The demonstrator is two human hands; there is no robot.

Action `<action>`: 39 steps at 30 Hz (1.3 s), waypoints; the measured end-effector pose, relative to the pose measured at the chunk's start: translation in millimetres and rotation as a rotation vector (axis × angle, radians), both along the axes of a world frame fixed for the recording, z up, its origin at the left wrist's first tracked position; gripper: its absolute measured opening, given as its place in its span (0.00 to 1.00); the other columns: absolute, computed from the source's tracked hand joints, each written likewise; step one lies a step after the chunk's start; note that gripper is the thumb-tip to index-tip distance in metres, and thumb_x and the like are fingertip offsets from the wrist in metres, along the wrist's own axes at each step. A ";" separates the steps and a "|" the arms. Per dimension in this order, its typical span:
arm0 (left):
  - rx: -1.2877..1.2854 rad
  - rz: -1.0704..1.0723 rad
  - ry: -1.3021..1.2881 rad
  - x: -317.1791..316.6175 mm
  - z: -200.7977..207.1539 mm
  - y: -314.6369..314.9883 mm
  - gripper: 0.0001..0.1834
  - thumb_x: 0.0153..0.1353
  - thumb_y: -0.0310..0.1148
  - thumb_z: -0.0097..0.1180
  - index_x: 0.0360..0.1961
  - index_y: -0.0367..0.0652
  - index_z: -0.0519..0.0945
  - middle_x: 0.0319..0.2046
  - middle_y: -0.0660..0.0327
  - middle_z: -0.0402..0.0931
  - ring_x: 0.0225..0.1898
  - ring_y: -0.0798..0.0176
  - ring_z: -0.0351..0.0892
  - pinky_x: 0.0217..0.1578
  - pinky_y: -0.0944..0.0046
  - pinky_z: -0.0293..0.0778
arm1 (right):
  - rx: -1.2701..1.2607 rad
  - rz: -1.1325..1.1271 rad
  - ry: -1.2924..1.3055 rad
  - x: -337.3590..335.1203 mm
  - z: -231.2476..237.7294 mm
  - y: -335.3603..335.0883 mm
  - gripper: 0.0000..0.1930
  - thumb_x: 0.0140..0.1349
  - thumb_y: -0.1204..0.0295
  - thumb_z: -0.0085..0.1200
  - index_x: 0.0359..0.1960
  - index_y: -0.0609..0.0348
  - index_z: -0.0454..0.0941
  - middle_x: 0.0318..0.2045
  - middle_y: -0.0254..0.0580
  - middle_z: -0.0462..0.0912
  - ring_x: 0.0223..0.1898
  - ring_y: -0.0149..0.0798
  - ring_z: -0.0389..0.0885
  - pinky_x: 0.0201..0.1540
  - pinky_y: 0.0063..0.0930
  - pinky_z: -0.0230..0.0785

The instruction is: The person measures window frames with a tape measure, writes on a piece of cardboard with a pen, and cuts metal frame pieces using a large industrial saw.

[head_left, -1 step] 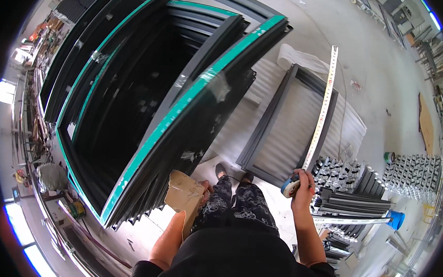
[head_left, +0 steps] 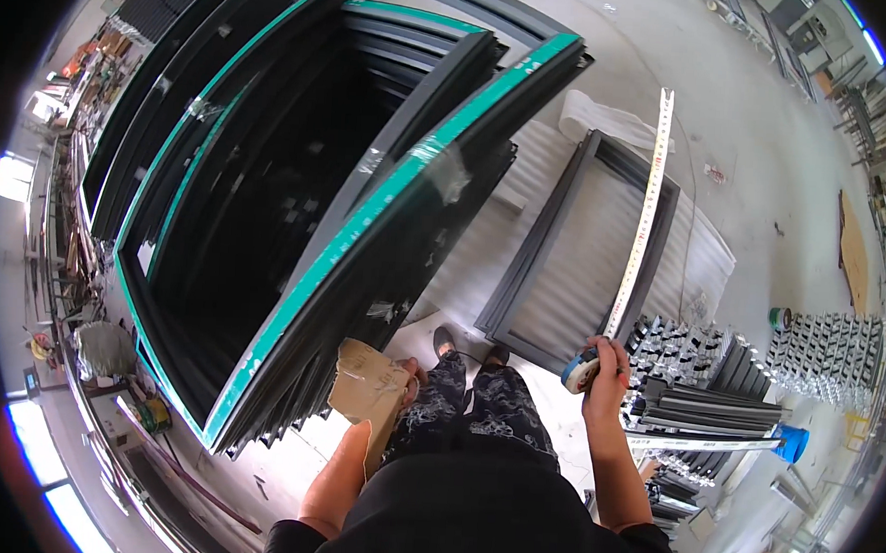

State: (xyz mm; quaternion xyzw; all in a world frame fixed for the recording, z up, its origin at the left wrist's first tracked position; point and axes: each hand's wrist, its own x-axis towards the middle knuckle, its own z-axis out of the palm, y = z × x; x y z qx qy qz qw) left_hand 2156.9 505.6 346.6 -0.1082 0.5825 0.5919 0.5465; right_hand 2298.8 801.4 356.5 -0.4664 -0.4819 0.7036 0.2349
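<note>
My right hand (head_left: 611,365) is closed around a tape measure (head_left: 579,373) with a blue and black case. Its long pale blade (head_left: 648,212) is pulled out and reaches away from me, over the right side of a dark grey rectangular frame (head_left: 537,243) that lies low in front of me. On the left, my left hand (head_left: 413,381) grips a folded piece of brown cardboard (head_left: 365,385), whose edge hangs down by my forearm. The fingers of that hand are partly hidden behind the cardboard.
Many large black frames with green tape (head_left: 387,189) stand stacked close on my left. White foam sheeting (head_left: 703,252) lies under the low frame. To the right are stacked metal profiles (head_left: 707,403), a blue bucket (head_left: 791,442) and rows of shiny metal pieces (head_left: 828,352).
</note>
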 end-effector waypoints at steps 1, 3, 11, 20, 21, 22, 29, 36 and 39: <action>-0.059 0.019 0.095 -2.4 9.0 -1.8 0.24 0.63 0.51 0.41 0.23 0.41 0.72 0.08 0.66 0.63 0.10 0.72 0.57 0.12 0.72 0.50 | 0.023 0.002 -0.007 -9.9 2.0 -5.2 0.08 0.58 0.69 0.48 0.28 0.61 0.75 0.23 0.36 0.75 0.25 0.28 0.72 0.28 0.19 0.64; -0.058 0.038 0.158 -2.6 -4.7 -22.5 0.23 0.64 0.50 0.41 0.24 0.40 0.72 0.08 0.66 0.63 0.09 0.72 0.56 0.10 0.72 0.50 | 0.028 0.032 -0.013 -26.9 4.8 -15.7 0.09 0.58 0.68 0.48 0.28 0.61 0.75 0.23 0.36 0.75 0.24 0.28 0.72 0.28 0.19 0.64; -0.139 0.105 0.281 10.5 -4.2 -63.0 0.24 0.64 0.50 0.41 0.23 0.39 0.74 0.05 0.68 0.62 0.07 0.74 0.57 0.08 0.72 0.50 | -0.032 0.214 0.074 -64.8 13.8 -39.6 0.10 0.57 0.67 0.49 0.29 0.62 0.76 0.22 0.36 0.75 0.24 0.28 0.72 0.27 0.19 0.63; -0.284 0.470 0.624 36.8 66.0 -60.6 0.29 0.63 0.55 0.38 0.25 0.35 0.71 0.05 0.70 0.60 0.06 0.77 0.54 0.08 0.75 0.50 | -0.060 0.454 0.170 -85.9 19.4 -17.1 0.10 0.59 0.67 0.49 0.31 0.62 0.75 0.24 0.39 0.76 0.26 0.30 0.75 0.27 0.21 0.66; -0.332 0.546 0.591 41.2 69.0 -60.7 0.29 0.63 0.55 0.40 0.25 0.35 0.71 0.05 0.70 0.60 0.05 0.78 0.54 0.08 0.75 0.50 | -0.065 0.484 0.179 -87.0 17.2 -12.1 0.10 0.59 0.67 0.48 0.31 0.62 0.75 0.23 0.38 0.76 0.26 0.30 0.75 0.27 0.21 0.66; -0.310 0.612 0.607 46.4 71.2 -62.3 0.28 0.63 0.53 0.40 0.25 0.35 0.71 0.05 0.69 0.60 0.05 0.78 0.54 0.07 0.75 0.50 | -0.072 0.507 0.184 -87.2 15.9 -8.4 0.10 0.59 0.67 0.48 0.31 0.62 0.75 0.23 0.38 0.76 0.26 0.30 0.75 0.27 0.21 0.66; -0.595 0.812 0.785 75.9 89.9 -74.0 0.22 0.66 0.48 0.37 0.32 0.38 0.72 0.05 0.69 0.59 0.05 0.77 0.54 0.07 0.74 0.49 | -0.008 0.542 0.079 -83.7 15.9 12.5 0.10 0.59 0.66 0.47 0.30 0.59 0.76 0.24 0.35 0.75 0.26 0.27 0.73 0.30 0.20 0.64; -0.661 1.281 1.195 62.1 95.0 -74.1 0.09 0.62 0.37 0.51 0.38 0.45 0.77 0.16 0.74 0.61 0.19 0.82 0.52 0.19 0.79 0.48 | 0.188 0.742 0.104 -108.4 20.1 16.4 0.10 0.60 0.67 0.47 0.28 0.58 0.76 0.24 0.32 0.74 0.25 0.25 0.70 0.29 0.20 0.62; -0.737 1.256 1.115 55.9 93.4 -86.6 0.13 0.62 0.37 0.51 0.45 0.46 0.74 0.15 0.73 0.62 0.15 0.82 0.52 0.15 0.78 0.49 | 0.281 0.785 0.132 -128.1 30.3 16.1 0.11 0.61 0.66 0.47 0.29 0.60 0.76 0.23 0.33 0.75 0.25 0.25 0.71 0.30 0.18 0.62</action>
